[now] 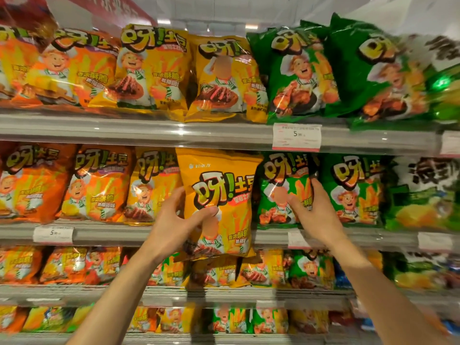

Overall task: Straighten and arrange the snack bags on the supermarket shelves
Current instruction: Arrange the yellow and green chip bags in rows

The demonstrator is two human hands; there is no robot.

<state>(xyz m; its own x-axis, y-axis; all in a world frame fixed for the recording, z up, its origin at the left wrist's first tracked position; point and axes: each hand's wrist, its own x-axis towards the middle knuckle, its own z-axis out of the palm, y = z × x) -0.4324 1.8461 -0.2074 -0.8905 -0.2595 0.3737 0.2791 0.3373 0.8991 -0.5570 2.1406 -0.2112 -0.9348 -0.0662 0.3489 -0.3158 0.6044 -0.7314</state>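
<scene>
A yellow snack bag (219, 195) hangs in front of the second shelf, pulled forward of its row and overlapping the shelf rail below. My left hand (174, 220) grips its left edge, thumb across the front and fingers behind. My right hand (313, 212) holds the right side of a green snack bag (281, 190) standing next to it, fingers curled round the bag's edge. More yellow bags (154, 183) stand to the left in the same row.
The top shelf (149, 133) carries orange, yellow and green bags; a green one (378, 75) at the right leans forward. Price tags (296, 136) clip to the rails. Lower shelves hold several smaller bags (224, 270).
</scene>
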